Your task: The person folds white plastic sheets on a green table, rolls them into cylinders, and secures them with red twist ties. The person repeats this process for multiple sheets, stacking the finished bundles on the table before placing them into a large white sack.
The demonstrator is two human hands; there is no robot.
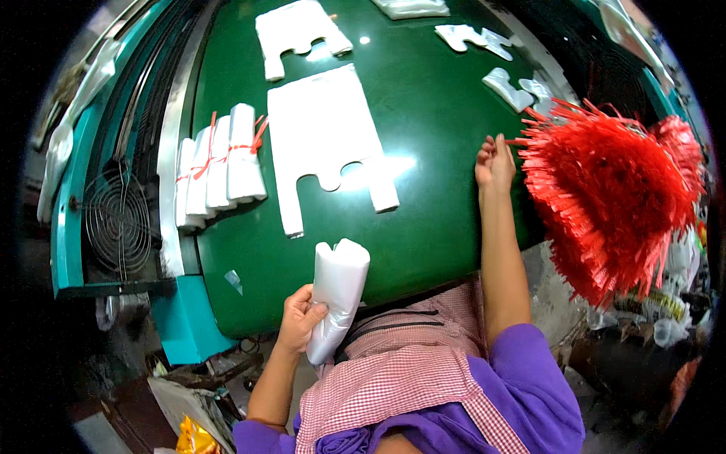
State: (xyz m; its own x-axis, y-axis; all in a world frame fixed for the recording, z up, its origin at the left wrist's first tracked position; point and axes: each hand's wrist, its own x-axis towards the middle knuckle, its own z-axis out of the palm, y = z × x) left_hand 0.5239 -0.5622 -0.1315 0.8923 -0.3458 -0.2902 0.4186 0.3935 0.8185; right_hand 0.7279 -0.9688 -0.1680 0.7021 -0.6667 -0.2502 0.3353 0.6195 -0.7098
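A rolled bundle of white plastic bags (339,291) is gripped in my left hand (302,316), thumb across its lower part, over the front edge of the green table. At the right edge, my right hand (495,163) has its fingertips pinched beside a large bunch of red plastic ties (605,189). A thin red tie (516,141) runs from the bunch to those fingertips. Flat on the table between my hands and the far side lies a stack of white T-shirt bags (325,136), handles toward me. Left of it sit several rolled bag bundles (219,166) bound with red ties.
Another T-shirt bag stack (299,34) lies farther off on the green table (431,250). Plastic offcuts (507,89) are scattered at the far right. A round wire fan guard (117,219) stands beside the table at left, near a teal metal frame (189,318).
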